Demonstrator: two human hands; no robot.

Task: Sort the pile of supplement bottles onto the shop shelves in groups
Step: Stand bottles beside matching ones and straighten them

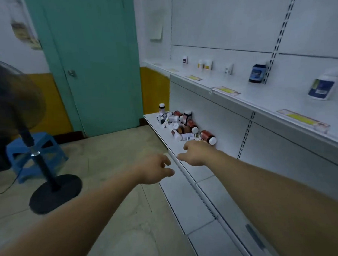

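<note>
From the head camera, the person is standing side-on to the white shop shelving with both bare arms stretched out ahead. The pile of supplement bottles [183, 125] is lying in a jumble at the far end of the lower shelf [153, 120] - mostly red-brown bottles with white caps, plus some white ones, tipped every which way, and one standing upright at the back.

The right hand [196, 151] is hovering over the near edge of that pile, just beside the closest red bottle [207, 137]. Its grip is loosely spread, with the thumb out to the side and the fingers drooping toward the shelf. It is holding nothing that I can see, though the fingertips are hidden behind the hand, so I cannot tell whether they are touching a bottle.

The left hand [156, 169] is hanging beside it over the shelf's front edge. Its grip is relaxed and half curled, with nothing in it.

On the upper shelf [260, 101], a few bottles are already standing well apart from each other: a dark blue bottle [257, 73], a white-and-blue bottle [321, 88] and some small pale bottles [205, 65] further along.

To my eye the sorting is barely begun, and this is the picking-up step. The next move is calling for a firm hold round one bottle - likely the near red one - without nudging its neighbours off the edge, then a choice of spot for its group.

A standing fan [39, 164] and a blue stool [34, 152] are sitting by the green door [94, 63].
</note>
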